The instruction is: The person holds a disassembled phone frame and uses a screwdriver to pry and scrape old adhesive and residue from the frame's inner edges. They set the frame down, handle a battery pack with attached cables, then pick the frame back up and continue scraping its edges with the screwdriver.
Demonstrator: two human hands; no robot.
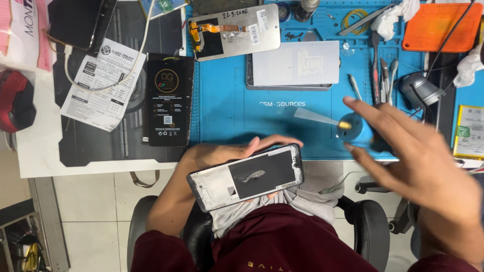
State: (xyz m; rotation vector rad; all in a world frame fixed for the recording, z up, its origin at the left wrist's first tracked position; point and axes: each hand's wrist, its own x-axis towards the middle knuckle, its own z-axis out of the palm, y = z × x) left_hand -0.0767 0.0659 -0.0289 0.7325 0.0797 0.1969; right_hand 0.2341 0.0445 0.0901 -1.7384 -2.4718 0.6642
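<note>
The left hand (pixel 222 153) is cradling a stripped phone frame (pixel 246 176) over the lap, fingers wrapped under it, its screen already off and the bare midplate showing. The right hand (pixel 403 151) is hovering open and empty above the blue mat (pixel 227 111), near the tweezers (pixel 383 75). A replacement display (pixel 234 31) is lying unfitted on the mat, well apart.
</note>
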